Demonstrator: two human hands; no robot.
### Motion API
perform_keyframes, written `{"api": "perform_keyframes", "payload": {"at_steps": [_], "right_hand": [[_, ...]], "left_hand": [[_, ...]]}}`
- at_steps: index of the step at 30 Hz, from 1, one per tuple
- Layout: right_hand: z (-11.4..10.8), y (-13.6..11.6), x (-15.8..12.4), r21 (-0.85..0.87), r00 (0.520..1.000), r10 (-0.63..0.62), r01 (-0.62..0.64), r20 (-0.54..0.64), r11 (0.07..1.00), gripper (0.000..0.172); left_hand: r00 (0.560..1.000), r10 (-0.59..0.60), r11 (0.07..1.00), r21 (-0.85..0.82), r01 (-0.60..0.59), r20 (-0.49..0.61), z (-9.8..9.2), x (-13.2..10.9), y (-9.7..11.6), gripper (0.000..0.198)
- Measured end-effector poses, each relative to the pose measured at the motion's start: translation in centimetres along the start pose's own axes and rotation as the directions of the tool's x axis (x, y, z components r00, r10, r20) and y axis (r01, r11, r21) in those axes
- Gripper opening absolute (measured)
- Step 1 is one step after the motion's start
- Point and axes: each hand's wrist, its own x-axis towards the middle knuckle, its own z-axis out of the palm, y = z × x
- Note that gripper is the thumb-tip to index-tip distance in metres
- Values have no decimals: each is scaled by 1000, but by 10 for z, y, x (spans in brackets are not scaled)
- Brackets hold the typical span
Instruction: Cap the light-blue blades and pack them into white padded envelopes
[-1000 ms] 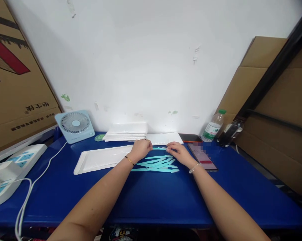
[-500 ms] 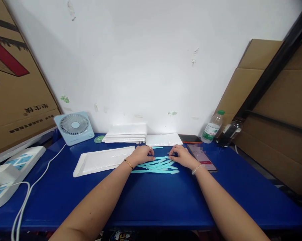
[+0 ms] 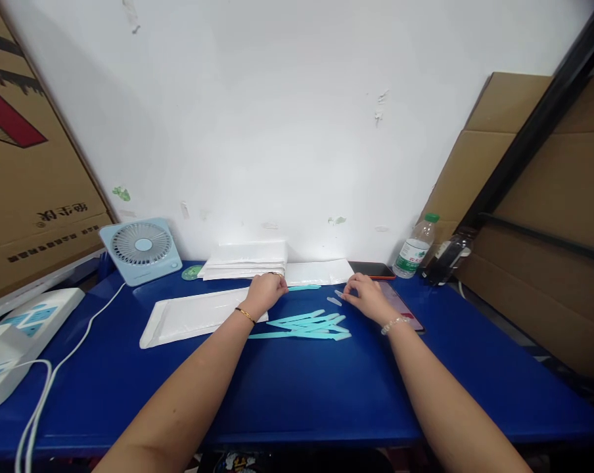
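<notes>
Several turquoise eyebrow razors (image 3: 309, 326) lie in an overlapping fan on the blue table. Behind them, a single turquoise razor strip (image 3: 304, 288) points right. My left hand (image 3: 266, 292) is closed at this strip's left end, thumb and fingertips pinched together. My right hand (image 3: 368, 297) pinches at a small clear blade cap (image 3: 339, 293), to the right of the strip. A second clear cap (image 3: 334, 301) lies on the table just in front of it. A white padded mailer (image 3: 193, 316) lies flat to the left, partly under my left forearm.
Stacked white mailers (image 3: 245, 261) and another white mailer (image 3: 319, 271) are against the wall. A blue fan (image 3: 143, 249) and a power strip (image 3: 25, 328) stand left. Right are a phone (image 3: 400, 305), a dark phone (image 3: 376, 270), a water bottle (image 3: 416, 249) and a dark bottle (image 3: 447, 259).
My hands have moved apart and away from me, off the razor between them above the fan. My left hand is now at the rear strip, my right at the clear caps.
</notes>
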Motion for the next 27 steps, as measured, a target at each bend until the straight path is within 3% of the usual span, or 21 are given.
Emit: {"api": "perform_keyframes", "payload": {"at_steps": [4, 9, 14, 17, 21, 27], "right_hand": [[3, 2, 0, 20, 1000, 12, -12, -1, 1000, 16], [1, -19, -4, 145, 994, -86, 74, 74, 987, 13], [7, -43, -7, 206, 964, -189, 150, 185, 967, 12], [10, -48, -5, 222, 963, -200, 158, 179, 962, 11], [6, -38, -1, 207, 980, -173, 151, 96, 967, 10], [0, -6, 1, 144, 999, 17, -13, -31, 989, 13]], "left_hand": [[999, 34, 999, -34, -34, -21, 1, -1, 0, 23], [956, 217, 961, -213, -173, 199, 3, -9, 11, 27], [938, 189, 971, -199, -134, 289, 9, -12, 17, 16], [951, 193, 976, -150, -160, 242, 11, -10, 21, 12], [970, 220, 975, -51, -216, 100, 8, -6, 23, 13], [990, 122, 991, 61, -117, -73, 2, -2, 13, 13]]}}
